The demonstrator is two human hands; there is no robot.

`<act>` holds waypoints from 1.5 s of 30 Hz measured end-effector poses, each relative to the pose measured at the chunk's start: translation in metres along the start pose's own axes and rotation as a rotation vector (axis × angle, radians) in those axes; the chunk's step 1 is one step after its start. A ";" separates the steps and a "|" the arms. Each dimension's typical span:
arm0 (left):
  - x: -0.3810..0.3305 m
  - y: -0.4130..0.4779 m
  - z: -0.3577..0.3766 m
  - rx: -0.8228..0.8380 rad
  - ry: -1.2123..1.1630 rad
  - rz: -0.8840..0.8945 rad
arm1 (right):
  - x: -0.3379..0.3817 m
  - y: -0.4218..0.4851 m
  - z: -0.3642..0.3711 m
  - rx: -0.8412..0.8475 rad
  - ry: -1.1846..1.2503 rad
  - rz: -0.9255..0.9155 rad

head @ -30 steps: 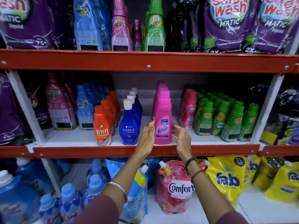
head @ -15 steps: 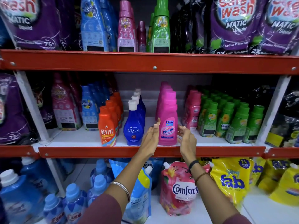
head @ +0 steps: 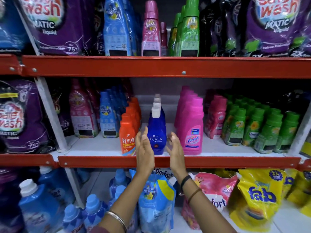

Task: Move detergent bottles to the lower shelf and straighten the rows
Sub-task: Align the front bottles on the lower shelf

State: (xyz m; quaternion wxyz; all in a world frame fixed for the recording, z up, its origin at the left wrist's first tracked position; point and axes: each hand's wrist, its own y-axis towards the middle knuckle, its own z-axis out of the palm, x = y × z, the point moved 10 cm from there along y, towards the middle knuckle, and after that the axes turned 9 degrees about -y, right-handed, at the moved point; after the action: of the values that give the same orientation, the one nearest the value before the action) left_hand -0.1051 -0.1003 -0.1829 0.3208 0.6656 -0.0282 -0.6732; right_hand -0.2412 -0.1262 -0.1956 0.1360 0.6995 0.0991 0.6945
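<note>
My left hand (head: 144, 149) and right hand (head: 175, 148) are spread wide, palms facing each other, on either side of the front Ujala bottle (head: 156, 133) and holding nothing. The bottle stands upright at the front lip of the middle shelf (head: 168, 161), heading its row. The Revive bottle (head: 128, 137) sits just left of it, crowding my left hand. The Vanish bottle (head: 192, 130) stands right of it, with a bare strip between for my right hand.
</note>
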 end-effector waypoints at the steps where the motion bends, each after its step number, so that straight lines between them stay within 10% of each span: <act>1: 0.006 0.002 0.000 0.032 0.016 -0.043 | -0.003 0.003 0.002 -0.008 0.055 0.040; 18: 0.016 0.008 0.005 0.229 0.008 -0.099 | -0.004 0.006 -0.011 -0.160 0.094 0.083; 23: 0.005 -0.007 0.005 0.285 0.124 -0.001 | 0.023 -0.018 -0.014 -0.292 -0.199 -0.179; 29: -0.026 -0.015 -0.063 -0.052 0.005 0.308 | 0.019 -0.037 0.051 -0.062 -0.132 -0.268; 33: -0.012 0.000 -0.103 -0.243 -0.092 0.148 | 0.011 -0.039 0.095 0.073 -0.162 -0.155; 45: 0.014 0.033 -0.098 -0.062 -0.168 -0.152 | -0.006 -0.017 0.116 0.031 0.105 0.081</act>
State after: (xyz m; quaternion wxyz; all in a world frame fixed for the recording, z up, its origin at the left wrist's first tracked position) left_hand -0.0011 -0.0951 -0.1913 0.2858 0.5967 0.0166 -0.7496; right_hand -0.1244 -0.1184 -0.2065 0.0916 0.6676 0.0884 0.7336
